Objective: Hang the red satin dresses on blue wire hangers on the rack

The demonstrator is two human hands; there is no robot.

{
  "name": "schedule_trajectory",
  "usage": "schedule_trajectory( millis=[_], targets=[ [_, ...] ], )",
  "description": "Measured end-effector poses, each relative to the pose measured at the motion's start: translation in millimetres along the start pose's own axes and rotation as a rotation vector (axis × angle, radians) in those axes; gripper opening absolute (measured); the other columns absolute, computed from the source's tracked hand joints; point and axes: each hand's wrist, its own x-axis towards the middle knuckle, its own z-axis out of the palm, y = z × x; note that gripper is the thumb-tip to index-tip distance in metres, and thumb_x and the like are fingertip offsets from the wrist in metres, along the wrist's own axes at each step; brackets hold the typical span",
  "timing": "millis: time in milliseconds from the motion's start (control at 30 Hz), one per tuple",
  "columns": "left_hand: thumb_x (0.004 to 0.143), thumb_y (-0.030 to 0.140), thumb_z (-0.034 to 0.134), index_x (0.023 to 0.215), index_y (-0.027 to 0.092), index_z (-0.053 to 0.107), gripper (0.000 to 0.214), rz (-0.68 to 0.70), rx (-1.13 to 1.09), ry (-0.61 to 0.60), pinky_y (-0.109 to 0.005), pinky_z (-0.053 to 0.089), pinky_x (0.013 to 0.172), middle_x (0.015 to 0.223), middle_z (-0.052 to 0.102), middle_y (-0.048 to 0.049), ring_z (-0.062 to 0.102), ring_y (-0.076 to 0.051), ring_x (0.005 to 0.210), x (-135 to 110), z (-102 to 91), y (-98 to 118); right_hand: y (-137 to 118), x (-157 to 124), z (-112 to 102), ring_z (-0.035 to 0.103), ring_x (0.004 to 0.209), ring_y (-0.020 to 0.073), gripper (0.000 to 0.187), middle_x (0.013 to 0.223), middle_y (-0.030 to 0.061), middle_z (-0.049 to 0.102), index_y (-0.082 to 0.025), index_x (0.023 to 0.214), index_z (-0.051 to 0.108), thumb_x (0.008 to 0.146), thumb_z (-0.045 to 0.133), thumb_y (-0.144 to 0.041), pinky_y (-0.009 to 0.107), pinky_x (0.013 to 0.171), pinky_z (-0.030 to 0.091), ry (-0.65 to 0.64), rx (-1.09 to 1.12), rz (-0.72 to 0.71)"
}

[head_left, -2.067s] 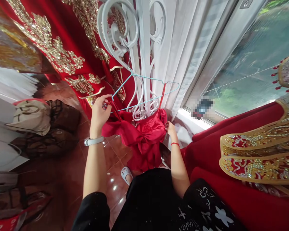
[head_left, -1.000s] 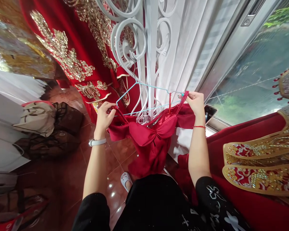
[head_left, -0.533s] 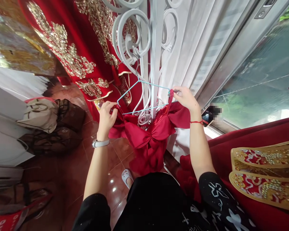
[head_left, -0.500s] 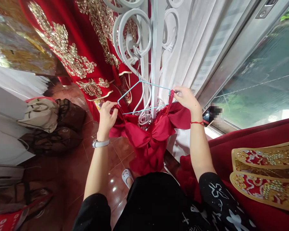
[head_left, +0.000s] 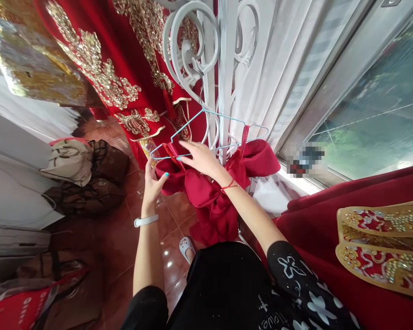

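Observation:
A red dress with ruffled sleeves hangs by thin straps from a light-blue wire hanger. The hanger's hook is on a white scrolled metal stand. My left hand is at the dress's left sleeve, touching it, thumb apart from the other fingers and near the hanger's left end. Reaching across the dress, my right hand has its fingers stretched out and spread beside the left strap. The right strap lies over the hanger's other arm.
Red garments with gold beading hang at the left. Bags sit on the tiled floor. A red cloth with gold embroidered pieces is at the right, below a glass window. White curtain hangs behind the stand.
My right hand has let go of the right strap and crossed left to the other strap. My left hand has loosened and shifted slightly down. The hanger's right end now shows.

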Motion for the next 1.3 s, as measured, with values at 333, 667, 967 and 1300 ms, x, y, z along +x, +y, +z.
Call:
schedule_trajectory(
  millis=[333,667,967,1300],
  targets=[
    [0.078,0.054,0.072,0.108,0.020,0.067,0.046,-0.127,-0.038,0.276,-0.042,0.057,0.098,0.103,0.073,-0.0072,0.070,-0.025,0.101,-2.7,-5.2,16.3,-0.7,0.8,48.1,0.069,0.097,0.0212,0.014,0.115,0.0043,0.077,-0.021,0.106,0.069,0.103,0.058,-0.028,0.039,0.103,0.036,0.107,0.081,0.191],
    [0.071,0.054,0.075,0.092,0.020,0.069,0.041,-0.239,-0.062,0.105,-0.030,0.057,0.067,0.078,0.067,-0.0010,0.064,-0.018,0.073,19.0,-33.3,28.1,1.5,-4.0,51.0,0.070,0.093,0.0190,0.010,0.101,0.0000,0.077,-0.023,0.093,0.068,0.100,0.061,-0.026,0.033,0.099,0.037,0.169,0.139,0.226],
    [0.084,0.042,0.070,0.107,0.023,0.072,0.030,0.176,0.278,-0.314,-0.044,0.050,0.107,0.108,0.076,-0.0048,0.068,-0.026,0.107,82.4,-16.8,97.4,3.0,0.1,32.1,0.073,0.093,0.0209,0.007,0.096,0.0017,0.079,-0.022,0.095,0.074,0.095,0.067,-0.020,0.036,0.101,0.046,0.041,0.179,0.236],
    [0.092,0.039,0.061,0.140,0.024,0.054,0.050,0.277,0.320,-0.219,-0.051,0.042,0.118,0.140,0.062,-0.0118,0.057,-0.030,0.133,70.5,11.2,75.6,32.1,-58.3,-30.6,0.062,0.124,0.0217,0.036,0.123,0.0052,0.072,-0.026,0.109,0.077,0.092,0.050,-0.010,0.041,0.115,0.044,0.419,0.178,0.019]
  ],
)
